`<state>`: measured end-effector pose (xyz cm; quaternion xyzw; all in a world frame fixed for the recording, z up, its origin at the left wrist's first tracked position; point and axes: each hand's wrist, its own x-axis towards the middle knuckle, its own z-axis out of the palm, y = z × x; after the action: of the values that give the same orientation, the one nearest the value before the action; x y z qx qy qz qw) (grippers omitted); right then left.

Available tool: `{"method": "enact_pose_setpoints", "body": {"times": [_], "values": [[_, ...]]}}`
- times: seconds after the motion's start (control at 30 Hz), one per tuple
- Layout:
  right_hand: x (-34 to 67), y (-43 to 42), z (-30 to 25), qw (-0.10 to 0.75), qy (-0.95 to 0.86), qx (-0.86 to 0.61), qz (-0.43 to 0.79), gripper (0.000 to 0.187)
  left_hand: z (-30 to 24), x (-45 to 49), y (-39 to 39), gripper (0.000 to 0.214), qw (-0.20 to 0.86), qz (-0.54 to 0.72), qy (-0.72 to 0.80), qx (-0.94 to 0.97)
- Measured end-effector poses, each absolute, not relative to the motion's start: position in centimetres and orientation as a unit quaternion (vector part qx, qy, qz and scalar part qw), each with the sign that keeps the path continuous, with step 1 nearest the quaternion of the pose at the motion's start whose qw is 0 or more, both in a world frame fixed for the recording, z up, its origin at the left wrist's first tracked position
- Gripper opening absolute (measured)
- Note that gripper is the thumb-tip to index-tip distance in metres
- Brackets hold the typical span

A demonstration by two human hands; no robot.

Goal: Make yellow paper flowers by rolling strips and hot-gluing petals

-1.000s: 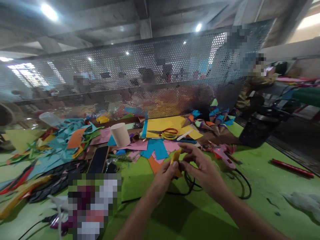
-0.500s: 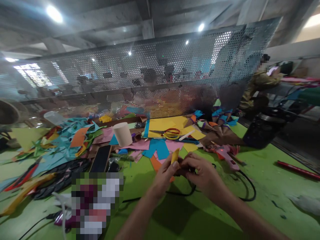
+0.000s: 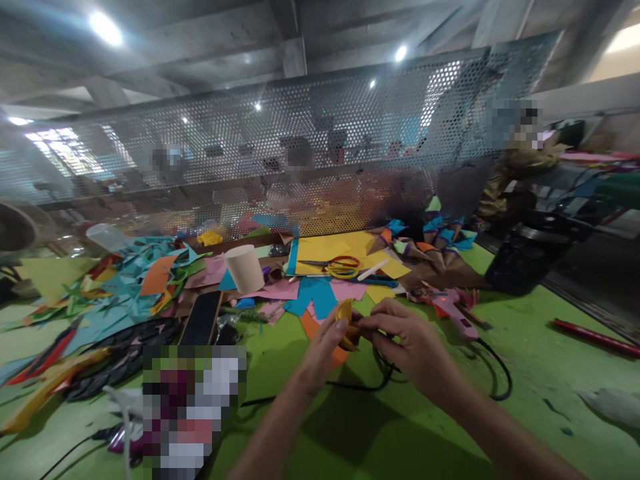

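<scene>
Holding yellow piece (image 3: 344, 311) over green tabletop (image 3: 425, 440), mid-scene | bounded far by perforated screen (image 3: 240, 153), left by coloured scraps (image 3: 117, 283); open room near | pinching with left hand (image 3: 323, 350), thumb nearest | pointing right hand (image 3: 407, 339) inward, fingertips bunched just beside; cannot tell if grasping

We see a slim red pen (image 3: 595, 337) lying on the green counter (image 3: 530, 393), near a black lidded cylindrical container (image 3: 520, 263).

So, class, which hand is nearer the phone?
Left. The left hand, holding the yellow piece, is to the phone's right; the right hand is farther right, beyond the left one.
</scene>
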<state>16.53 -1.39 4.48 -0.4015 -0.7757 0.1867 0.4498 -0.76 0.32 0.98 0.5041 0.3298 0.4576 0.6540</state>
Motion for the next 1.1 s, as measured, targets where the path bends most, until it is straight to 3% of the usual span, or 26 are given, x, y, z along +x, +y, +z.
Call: {"method": "enact_pose_setpoints", "body": {"times": [0.2,0.33,0.57,0.67,0.9,1.1], "values": [[16.1,-1.6,3.9,0.481,-0.753,-0.432,0.121,0.022,0.7,-0.6,0.2,0.042,0.655,0.475,0.315,0.496],[15.9,-2.0,4.2,0.496,-0.721,-0.477,0.085,0.012,0.8,-0.5,0.2,0.034,0.634,0.485,0.325,0.507],[15.1,-2.6,4.5,0.428,-0.754,-0.472,0.161,0.022,0.6,-0.1,0.5,0.028,0.567,0.545,0.348,0.510],[15.0,-2.6,4.3,0.437,-0.748,-0.461,0.194,0.010,1.1,0.0,0.2,0.027,0.552,0.541,0.351,0.529],[15.3,-2.2,3.6,0.458,-0.739,-0.439,0.229,0.025,1.0,0.0,-0.1,0.041,0.576,0.522,0.389,0.494],[15.5,-2.1,3.6,0.441,-0.762,-0.441,0.174,0.024,0.2,-0.1,0.1,0.046,0.618,0.502,0.360,0.486]]}}
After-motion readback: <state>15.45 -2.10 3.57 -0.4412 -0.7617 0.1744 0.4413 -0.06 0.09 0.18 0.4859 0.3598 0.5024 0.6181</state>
